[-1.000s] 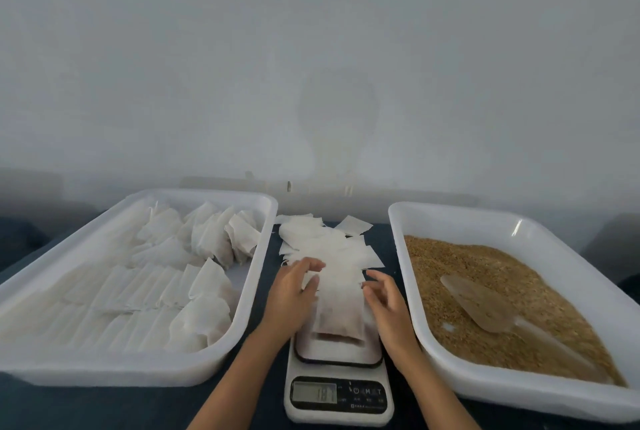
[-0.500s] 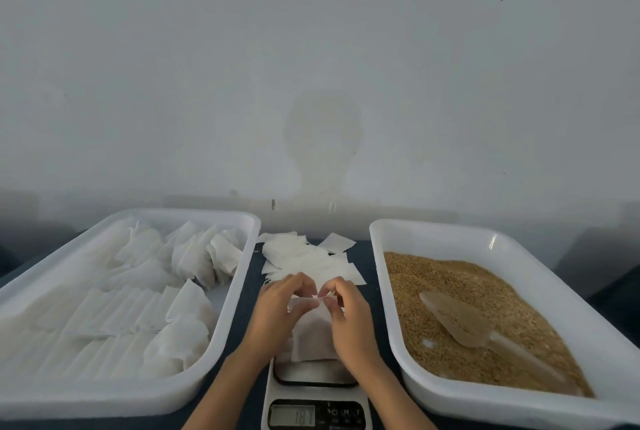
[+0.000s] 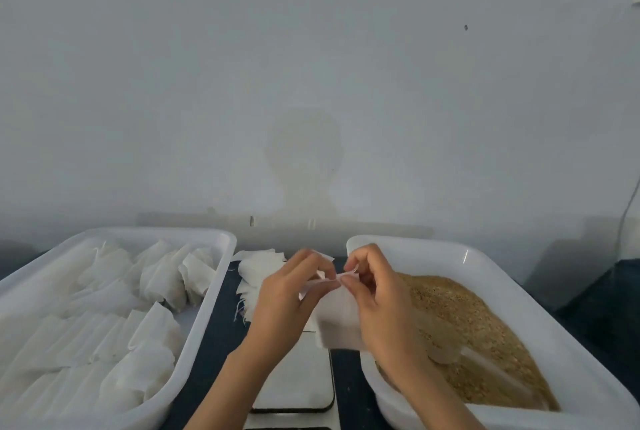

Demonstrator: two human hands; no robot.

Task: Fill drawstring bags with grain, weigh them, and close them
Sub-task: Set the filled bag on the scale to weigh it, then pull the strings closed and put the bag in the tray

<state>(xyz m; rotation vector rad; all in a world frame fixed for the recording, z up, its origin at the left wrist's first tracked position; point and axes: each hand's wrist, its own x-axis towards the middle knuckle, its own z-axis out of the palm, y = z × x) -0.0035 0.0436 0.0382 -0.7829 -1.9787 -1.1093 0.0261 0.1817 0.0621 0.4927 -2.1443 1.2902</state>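
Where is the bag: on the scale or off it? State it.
Off it. Both hands, left and right, hold the bag by its top above the bare scale.

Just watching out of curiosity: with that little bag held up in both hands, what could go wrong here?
The filled bag hangs above the scale, both hands pinching only its top edge. If a pinch slips, it may drop and spill grain. Pulling unevenly could leave the mouth partly open.

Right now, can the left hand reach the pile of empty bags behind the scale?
Probably yes. The left hand hovers just in front of the empty bags, nothing between them, but it is pinching the filled bag and must let go first.
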